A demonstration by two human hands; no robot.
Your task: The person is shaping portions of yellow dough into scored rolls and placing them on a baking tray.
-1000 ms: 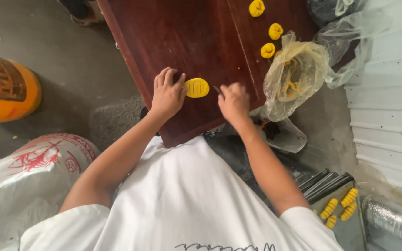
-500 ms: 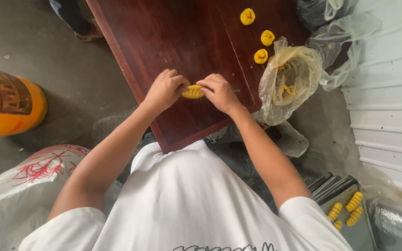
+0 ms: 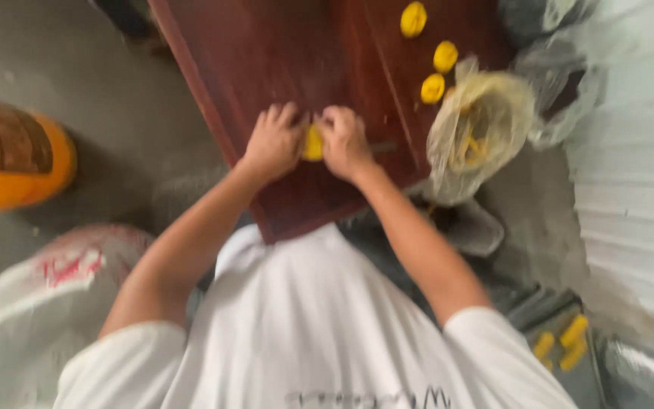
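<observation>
Dark red-brown wood fills the upper middle of the frame: my worktop (image 3: 266,60), set over a grey concrete floor. At its near edge my left hand (image 3: 272,142) and my right hand (image 3: 344,141) now press together around the yellow piece (image 3: 312,142), which shows only as a sliver between my fingers. A second ago it lay flat and round on the wood with my hands apart on either side; half a second ago I had it lifted and folded between both grips. Now both grips are clenched on it, so I judge the shaping is under way. Three finished yellow pieces (image 3: 433,88) sit toward the upper right, beside a clear plastic bag (image 3: 478,136). An orange drum (image 3: 13,155) stands at the left edge. The view is blurred.
</observation>
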